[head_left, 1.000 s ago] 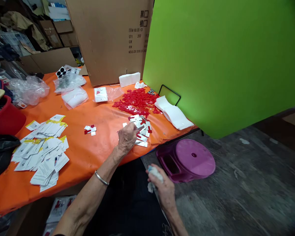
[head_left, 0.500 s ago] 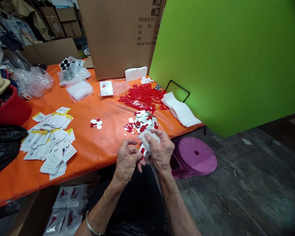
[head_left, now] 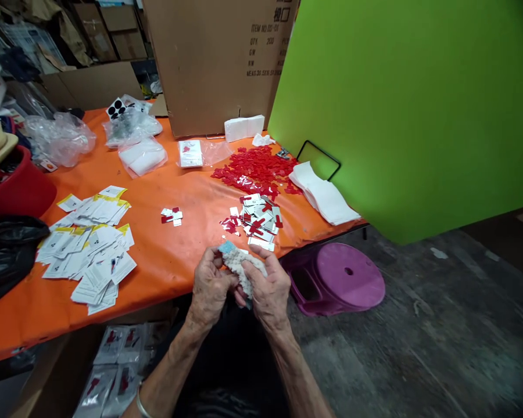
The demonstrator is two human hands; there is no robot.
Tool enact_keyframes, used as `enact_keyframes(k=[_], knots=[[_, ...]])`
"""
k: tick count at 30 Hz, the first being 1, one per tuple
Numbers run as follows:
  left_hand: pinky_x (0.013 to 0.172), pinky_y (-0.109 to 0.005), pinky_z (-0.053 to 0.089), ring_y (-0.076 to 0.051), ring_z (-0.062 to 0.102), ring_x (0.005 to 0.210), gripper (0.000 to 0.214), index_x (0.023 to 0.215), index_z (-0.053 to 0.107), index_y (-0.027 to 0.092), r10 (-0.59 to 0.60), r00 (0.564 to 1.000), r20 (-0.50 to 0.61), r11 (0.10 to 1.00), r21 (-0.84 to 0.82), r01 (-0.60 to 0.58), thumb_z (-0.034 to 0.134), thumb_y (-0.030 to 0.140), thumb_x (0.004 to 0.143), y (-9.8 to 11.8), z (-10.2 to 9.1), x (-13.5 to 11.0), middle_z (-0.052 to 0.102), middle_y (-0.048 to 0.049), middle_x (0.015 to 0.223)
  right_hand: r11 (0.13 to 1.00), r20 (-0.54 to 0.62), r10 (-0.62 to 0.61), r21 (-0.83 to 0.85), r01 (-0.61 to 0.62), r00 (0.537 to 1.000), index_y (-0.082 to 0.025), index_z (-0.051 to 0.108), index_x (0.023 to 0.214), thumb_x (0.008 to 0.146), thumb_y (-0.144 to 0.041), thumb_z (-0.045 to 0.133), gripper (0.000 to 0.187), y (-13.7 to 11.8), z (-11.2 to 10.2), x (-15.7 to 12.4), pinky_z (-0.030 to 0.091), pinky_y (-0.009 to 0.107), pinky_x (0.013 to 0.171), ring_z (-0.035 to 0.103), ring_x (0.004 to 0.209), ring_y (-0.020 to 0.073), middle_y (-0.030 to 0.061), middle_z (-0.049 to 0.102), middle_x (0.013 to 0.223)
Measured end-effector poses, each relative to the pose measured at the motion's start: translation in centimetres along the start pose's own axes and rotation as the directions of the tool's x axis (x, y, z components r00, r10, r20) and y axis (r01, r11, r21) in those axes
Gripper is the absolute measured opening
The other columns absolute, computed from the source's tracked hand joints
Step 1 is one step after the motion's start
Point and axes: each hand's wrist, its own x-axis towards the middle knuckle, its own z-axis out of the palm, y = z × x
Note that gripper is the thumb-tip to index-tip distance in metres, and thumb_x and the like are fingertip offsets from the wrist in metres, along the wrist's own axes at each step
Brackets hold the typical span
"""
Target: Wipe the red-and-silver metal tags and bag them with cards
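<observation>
My left hand [head_left: 210,287] and my right hand [head_left: 268,290] meet just below the front edge of the orange table [head_left: 157,273]. Both have their fingers closed round a crumpled white cloth [head_left: 243,268] with a bluish corner. A small red-and-silver piece that the left hand held a moment ago is hidden between cloth and fingers. Just beyond the hands lies a heap of silver-and-red pieces [head_left: 257,219], and behind it a pile of red plastic parts [head_left: 255,169].
White printed cards [head_left: 89,244] spread over the table's left. A few loose pieces [head_left: 171,215] lie mid-table. White sheets [head_left: 325,197] rest by a green board [head_left: 401,104]. A purple stool [head_left: 340,280] stands right of the table; packets [head_left: 113,366] lie below.
My left hand took a red-and-silver piece from the heap and drew back to the table edge. My right hand rose with the cloth to meet it; the cloth now covers the piece.
</observation>
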Motion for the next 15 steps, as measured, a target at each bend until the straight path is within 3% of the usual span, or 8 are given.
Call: enact_keyframes(k=[2,4,6,8,9,11,13,15], knots=[[0.034,-0.026,0.047,-0.013,0.057,0.040,0.044,0.096,0.045,0.016,0.052,0.999,0.004,0.993,0.104,-0.052,0.063,0.017,0.056,1.8,-2.0,1.4,0.057,0.0026,0.074,0.994,-0.079,-0.033,-0.106,0.025,0.996,-0.018,0.057,0.110,0.072,-0.032,0.061,0.041,-0.4,-1.4,1.6,0.050,0.026,0.053,0.060,0.058,0.0146,0.0020,0.066,0.083],[0.038,-0.028,0.049,-0.015,0.059,0.043,0.046,0.099,0.045,0.016,0.213,0.975,-0.063,0.947,0.258,-0.191,0.064,0.020,0.058,4.0,-5.0,3.8,0.055,0.0033,0.071,0.930,-0.064,-0.133,-0.352,0.103,0.989,-0.018,0.059,0.108,0.074,-0.029,0.053,0.036,-0.9,-3.3,3.4,0.051,0.029,0.058,0.062,0.066,0.0172,0.0054,0.066,0.093],[0.040,-0.027,0.048,-0.014,0.059,0.045,0.046,0.103,0.046,0.017,0.367,0.918,-0.150,0.836,0.486,-0.255,0.062,0.018,0.060,6.0,-8.2,6.8,0.055,0.0026,0.075,0.684,0.112,-0.267,-0.677,0.270,0.957,-0.018,0.061,0.106,0.075,-0.025,0.048,0.034,-1.3,-4.9,4.9,0.050,0.030,0.067,0.062,0.079,0.0191,0.0080,0.063,0.107],[0.046,-0.029,0.049,-0.014,0.059,0.049,0.043,0.106,0.048,0.017,0.481,0.842,-0.244,0.650,0.744,-0.155,0.057,0.016,0.064,7.3,-10.6,9.3,0.058,-0.0007,0.081,0.311,0.327,-0.272,-0.860,0.405,0.905,-0.019,0.062,0.104,0.077,-0.021,0.046,0.031,-1.3,-5.7,5.8,0.047,0.028,0.070,0.060,0.084,0.0186,0.0088,0.060,0.113],[0.055,-0.032,0.051,-0.017,0.063,0.060,0.038,0.104,0.051,0.016,0.538,0.810,-0.234,0.521,0.847,-0.102,0.056,0.016,0.066,7.4,-11.3,10.2,0.060,-0.0038,0.085,0.148,0.404,-0.234,-0.884,0.443,0.884,-0.019,0.061,0.103,0.078,-0.019,0.046,0.030,-1.2,-5.8,6.0,0.045,0.027,0.069,0.059,0.084,0.0180,0.0091,0.060,0.111],[0.072,-0.037,0.050,-0.024,0.063,0.082,0.027,0.097,0.057,0.015,0.646,0.746,-0.161,0.295,0.954,-0.050,0.055,0.015,0.070,6.6,-11.0,10.5,0.062,-0.0094,0.091,-0.048,0.481,-0.168,-0.876,0.480,0.861,-0.018,0.060,0.099,0.080,-0.016,0.044,0.025,-1.0,-5.6,6.1,0.041,0.024,0.064,0.057,0.080,0.0169,0.0094,0.061,0.104],[0.078,-0.036,0.047,-0.024,0.061,0.091,0.022,0.093,0.061,0.016,0.691,0.721,-0.051,0.199,0.973,-0.121,0.054,0.016,0.072,4.5,-9.0,9.4,0.064,-0.0100,0.095,-0.115,0.524,-0.147,-0.851,0.512,0.839,-0.017,0.060,0.094,0.082,-0.014,0.043,0.021,-0.9,-5.4,6.3,0.037,0.024,0.060,0.057,0.080,0.0170,0.0095,0.060,0.098],[0.072,-0.030,0.048,-0.018,0.062,0.078,0.020,0.091,0.062,0.018,0.601,0.793,0.097,0.229,0.930,-0.288,0.056,0.017,0.072,1.6,-5.7,7.9,0.065,-0.0055,0.090,-0.146,0.570,-0.138,-0.820,0.553,0.810,-0.016,0.060,0.090,0.082,-0.013,0.043,0.019,-0.7,-5.8,6.7,0.034,0.024,0.056,0.057,0.079,0.0169,0.0091,0.060,0.095]])
